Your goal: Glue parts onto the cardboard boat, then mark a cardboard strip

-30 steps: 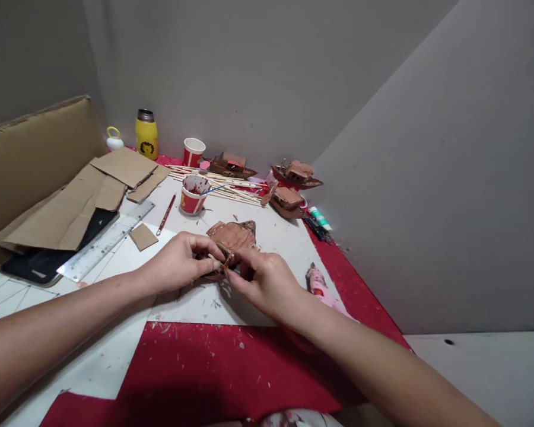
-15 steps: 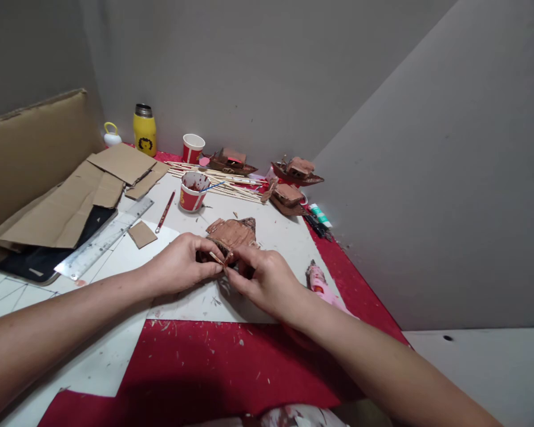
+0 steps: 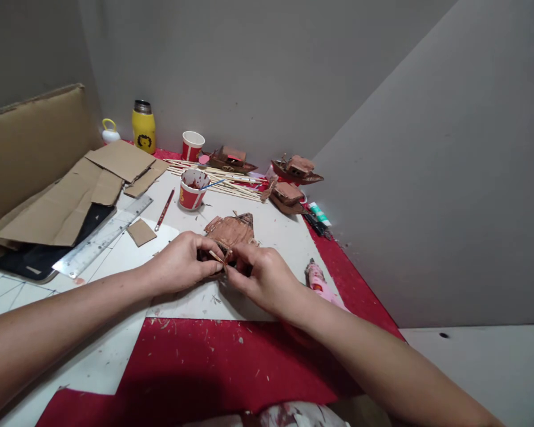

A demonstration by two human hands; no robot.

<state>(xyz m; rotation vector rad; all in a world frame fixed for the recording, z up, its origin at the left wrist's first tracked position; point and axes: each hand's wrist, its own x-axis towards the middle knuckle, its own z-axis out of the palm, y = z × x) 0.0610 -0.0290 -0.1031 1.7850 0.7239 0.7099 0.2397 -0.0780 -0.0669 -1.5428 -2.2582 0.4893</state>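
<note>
A brown model boat (image 3: 232,231) with a ridged, curved roof lies on the white board in front of me. At its near end my left hand (image 3: 189,258) is closed, thumb and fingers pinching a short wooden stick (image 3: 216,257). My right hand (image 3: 267,276) is closed too, and its thumb and fingertips meet the left ones at the stick's lower end. Part of the boat's hull is hidden behind my fingers. Whether the right fingertips also grip a second small piece I cannot make out.
Three more model boats (image 3: 297,170) stand at the back beside loose wooden sticks (image 3: 235,188). A stained paper cup (image 3: 192,198) holds a blue-handled tool. Cardboard pieces (image 3: 53,207) and a clear ruler (image 3: 104,236) lie left. A pink glue gun (image 3: 318,281) is right of my hand.
Both hands stay at the boat's near end with almost the same grip. The whole view has shifted very slightly.
</note>
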